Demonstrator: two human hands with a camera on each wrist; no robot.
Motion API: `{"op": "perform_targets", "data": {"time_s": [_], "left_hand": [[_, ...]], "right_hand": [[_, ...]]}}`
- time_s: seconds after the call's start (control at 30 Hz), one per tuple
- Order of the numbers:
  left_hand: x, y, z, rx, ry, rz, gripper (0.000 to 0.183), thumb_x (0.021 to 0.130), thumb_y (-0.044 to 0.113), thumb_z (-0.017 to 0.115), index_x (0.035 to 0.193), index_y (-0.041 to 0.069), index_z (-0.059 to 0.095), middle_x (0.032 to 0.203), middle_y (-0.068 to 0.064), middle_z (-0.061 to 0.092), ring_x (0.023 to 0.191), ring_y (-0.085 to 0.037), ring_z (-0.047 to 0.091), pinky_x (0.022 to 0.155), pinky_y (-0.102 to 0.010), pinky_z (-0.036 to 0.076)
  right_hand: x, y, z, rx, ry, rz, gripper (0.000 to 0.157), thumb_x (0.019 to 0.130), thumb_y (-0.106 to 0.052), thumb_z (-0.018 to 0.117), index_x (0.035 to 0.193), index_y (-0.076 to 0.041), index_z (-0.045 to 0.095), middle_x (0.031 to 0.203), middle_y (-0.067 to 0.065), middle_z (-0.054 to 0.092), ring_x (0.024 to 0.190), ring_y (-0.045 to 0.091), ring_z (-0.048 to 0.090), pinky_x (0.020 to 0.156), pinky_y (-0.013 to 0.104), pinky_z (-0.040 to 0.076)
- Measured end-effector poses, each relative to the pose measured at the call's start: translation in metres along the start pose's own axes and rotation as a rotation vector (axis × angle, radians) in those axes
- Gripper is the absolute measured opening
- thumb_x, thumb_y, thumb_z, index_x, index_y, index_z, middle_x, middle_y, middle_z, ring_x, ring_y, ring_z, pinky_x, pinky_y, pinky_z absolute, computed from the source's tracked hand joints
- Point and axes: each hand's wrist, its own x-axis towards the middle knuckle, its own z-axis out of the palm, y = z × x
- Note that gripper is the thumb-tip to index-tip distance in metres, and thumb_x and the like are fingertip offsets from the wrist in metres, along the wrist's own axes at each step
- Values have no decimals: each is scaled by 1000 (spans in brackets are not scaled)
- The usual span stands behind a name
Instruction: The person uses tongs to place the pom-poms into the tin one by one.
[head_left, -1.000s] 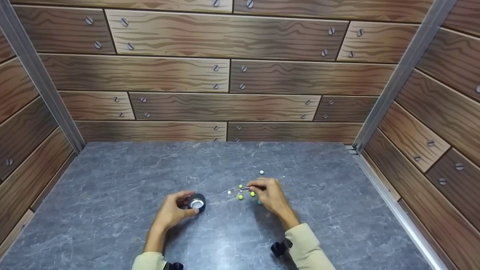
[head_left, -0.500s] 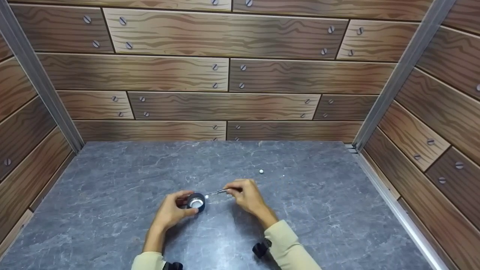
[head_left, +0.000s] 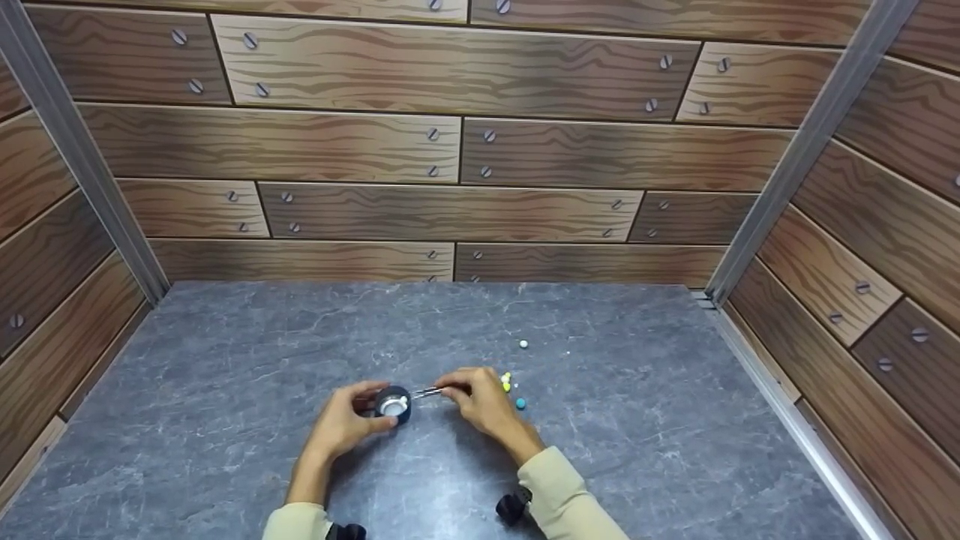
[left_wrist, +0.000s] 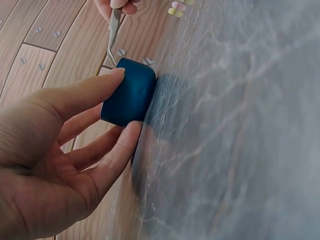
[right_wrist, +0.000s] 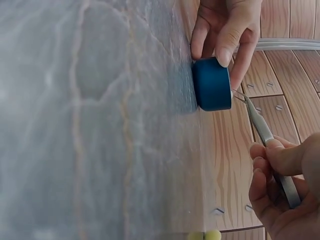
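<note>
**A slip could be brewing at the rim**

The left grip (head_left: 345, 424) is pinching the blue cup (left_wrist: 134, 92) between thumb and fingers; the cup is standing upright on the worktop (head_left: 300, 337). The right grip (head_left: 480, 401) is pinching the tweezers (head_left: 427, 392), whose tips are pointing at the rim. A white ball (head_left: 403, 400) is showing just there; whether the tips are holding it, I cannot tell. An off-centre squeeze could be flicking it out, a knock could be jolting the cup, and a careless sweep could be scattering the teal ball (head_left: 521, 403) and yellow balls (head_left: 506, 387) nearby.

Counting: one cup, one tweezers, one ball at the rim, one lone white ball (head_left: 523, 344), one teal, at least two yellow.
</note>
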Motion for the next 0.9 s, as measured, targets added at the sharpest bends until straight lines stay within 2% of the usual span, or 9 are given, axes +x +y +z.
{"op": "perform_targets", "data": {"time_s": [0.33, 0.5, 0.67, 0.9], "left_hand": [[-2, 2, 0, -6, 0, 7, 58, 74, 0, 88, 129, -3, 68, 122, -27, 72, 111, -38, 71, 99, -50, 57], [-2, 2, 1, 8, 2, -12, 58, 75, 2, 89, 129, -1, 69, 123, -24, 72, 112, -36, 70, 100, -50, 56], [-2, 3, 1, 13, 4, -25, 58, 75, 3, 89, 129, 0, 69, 123, -23, 72, 113, -36, 70, 100, -51, 55], [-2, 2, 1, 15, 13, -34, 59, 75, 2, 89, 130, 0, 68, 123, -22, 73, 113, -36, 70, 101, -51, 55]], "right_hand": [[-2, 1, -6, -24, -13, 25, 12, 91, 0, 73, 98, -4, 82, 99, 11, 81, 94, 24, 77, 83, 31, 61], [-4, 0, -11, -15, -4, 36, 12, 91, -1, 73, 98, -6, 81, 95, 8, 81, 83, 13, 71, 75, 25, 58], [-4, -3, -21, 66, -21, 43, 14, 94, 0, 70, 104, -3, 80, 87, 10, 77, 72, 0, 58, 65, 16, 50], [-6, -6, -39, 65, -69, 29, 17, 95, 0, 68, 107, -3, 80, 89, 10, 75, 68, -2, 51, 60, 14, 45]]}}
